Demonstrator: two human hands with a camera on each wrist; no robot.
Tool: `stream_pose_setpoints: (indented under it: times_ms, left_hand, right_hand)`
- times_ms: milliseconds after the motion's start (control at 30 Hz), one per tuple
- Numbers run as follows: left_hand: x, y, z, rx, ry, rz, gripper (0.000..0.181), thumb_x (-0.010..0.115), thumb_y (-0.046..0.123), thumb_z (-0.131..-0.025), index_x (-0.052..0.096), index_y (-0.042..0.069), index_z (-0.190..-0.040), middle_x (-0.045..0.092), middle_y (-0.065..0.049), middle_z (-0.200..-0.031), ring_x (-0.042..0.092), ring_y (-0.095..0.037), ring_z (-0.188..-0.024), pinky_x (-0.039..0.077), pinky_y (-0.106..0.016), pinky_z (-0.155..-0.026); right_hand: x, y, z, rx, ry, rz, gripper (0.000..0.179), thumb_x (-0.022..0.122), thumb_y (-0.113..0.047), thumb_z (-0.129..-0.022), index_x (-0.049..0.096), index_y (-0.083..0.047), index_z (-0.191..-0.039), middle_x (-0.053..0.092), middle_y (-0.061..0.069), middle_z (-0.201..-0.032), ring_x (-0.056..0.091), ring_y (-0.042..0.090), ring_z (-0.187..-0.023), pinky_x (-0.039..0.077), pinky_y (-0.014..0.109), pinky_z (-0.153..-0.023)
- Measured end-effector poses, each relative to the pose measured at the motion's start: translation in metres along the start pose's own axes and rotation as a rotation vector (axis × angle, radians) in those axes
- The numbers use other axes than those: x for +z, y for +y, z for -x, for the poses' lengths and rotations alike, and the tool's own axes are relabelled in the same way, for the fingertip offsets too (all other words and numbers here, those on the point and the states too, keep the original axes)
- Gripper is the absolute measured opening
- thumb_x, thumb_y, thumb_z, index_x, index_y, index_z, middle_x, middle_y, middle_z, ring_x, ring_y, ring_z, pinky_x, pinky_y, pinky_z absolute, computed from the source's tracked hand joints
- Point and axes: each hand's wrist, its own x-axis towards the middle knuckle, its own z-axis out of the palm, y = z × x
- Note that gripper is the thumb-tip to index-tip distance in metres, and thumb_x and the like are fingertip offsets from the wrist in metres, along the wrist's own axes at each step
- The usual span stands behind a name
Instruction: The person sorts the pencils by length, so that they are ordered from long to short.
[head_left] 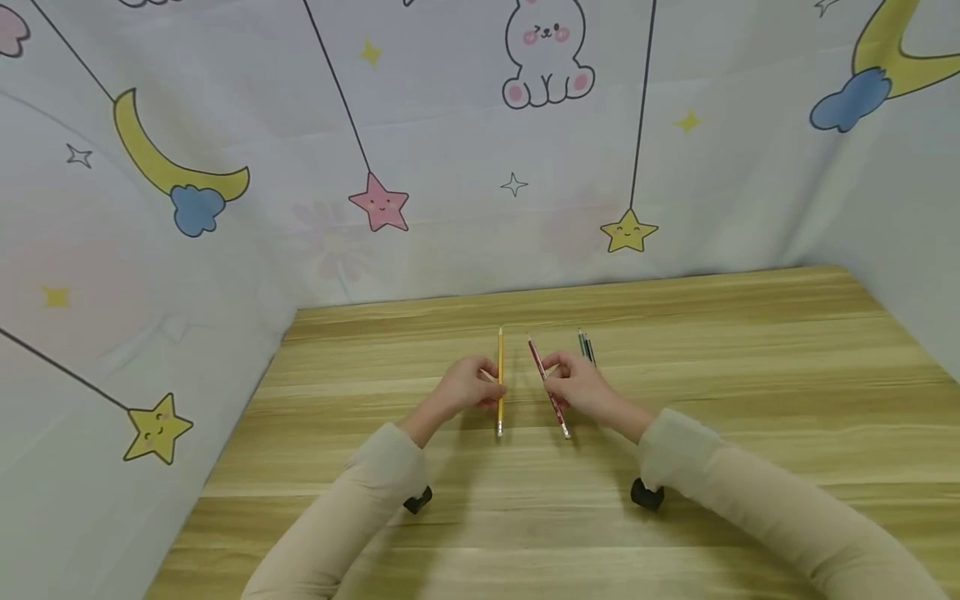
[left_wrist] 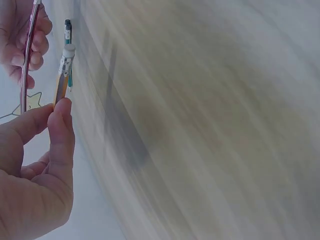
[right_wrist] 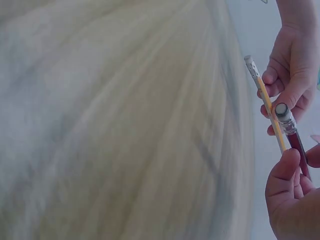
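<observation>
My left hand (head_left: 471, 385) pinches a yellow pencil (head_left: 501, 354) between thumb and fingers, its tip pointing away and its white eraser toward me. A dark red pencil (head_left: 536, 357), slanted with its tip to the left, is pinched in my right hand (head_left: 583, 390). Both pencils are held over the table, side by side with a gap between them in the head view. White erasers in metal bands show up close on the yellow pencil (left_wrist: 61, 85) in the left wrist view and on the red pencil (right_wrist: 297, 146) in the right wrist view.
Just beyond the right hand lie a green pencil (head_left: 582, 342) and a darker one (head_left: 590, 348), partly hidden by that hand. The wood-grain table (head_left: 360, 333) ends at a white patterned cloth (head_left: 450, 258) behind and at the sides. A dark device sits under each cuff.
</observation>
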Motion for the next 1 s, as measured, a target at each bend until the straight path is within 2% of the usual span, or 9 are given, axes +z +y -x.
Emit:
stream_pose_setpoints:
  times_ms: [167, 500, 767, 1000]
  left_hand:
    - [-0.006, -0.010, 0.008, -0.018, 0.008, -0.004, 0.024, 0.064, 0.006, -0.079, 0.053, -0.002, -0.098, 0.065, -0.011, -0.072, 0.058, -0.011, -0.052, 0.051, -0.026, -0.053]
    - [-0.014, -0.023, 0.020, -0.048, 0.028, -0.033, 0.023, 0.064, 0.005, -0.078, 0.054, -0.003, -0.096, 0.064, -0.008, -0.068, 0.057, -0.011, -0.050, 0.049, -0.024, -0.050]
    - [-0.013, -0.033, 0.028, -0.088, 0.028, -0.108, 0.019, 0.065, 0.005, -0.076, 0.057, -0.001, -0.092, 0.059, -0.005, -0.060, 0.055, -0.009, -0.048, 0.048, -0.021, -0.048]
    - [-0.011, -0.036, 0.031, -0.094, 0.045, -0.141, 0.021, 0.067, 0.005, -0.074, 0.058, -0.001, -0.092, 0.059, -0.005, -0.058, 0.055, -0.009, -0.047, 0.048, -0.022, -0.047]
  right_hand:
    - [0.010, 0.002, 0.003, -0.005, -0.023, -0.001, 0.033, 0.046, 0.003, -0.079, 0.045, 0.009, -0.112, 0.054, 0.007, -0.070, 0.044, 0.009, -0.049, 0.040, 0.023, -0.046]
    - [0.028, 0.006, 0.008, 0.000, -0.060, 0.028, 0.032, 0.051, 0.002, -0.079, 0.047, 0.008, -0.110, 0.051, 0.002, -0.066, 0.045, 0.009, -0.047, 0.042, 0.024, -0.045]
    - [0.044, 0.010, 0.014, -0.018, -0.129, 0.034, 0.037, 0.052, 0.003, -0.076, 0.046, 0.008, -0.113, 0.051, 0.001, -0.065, 0.046, 0.009, -0.044, 0.044, 0.024, -0.043]
    - [0.053, 0.011, 0.013, -0.004, -0.136, 0.044, 0.038, 0.054, 0.003, -0.076, 0.046, 0.007, -0.113, 0.053, 0.002, -0.062, 0.046, 0.008, -0.041, 0.043, 0.023, -0.041]
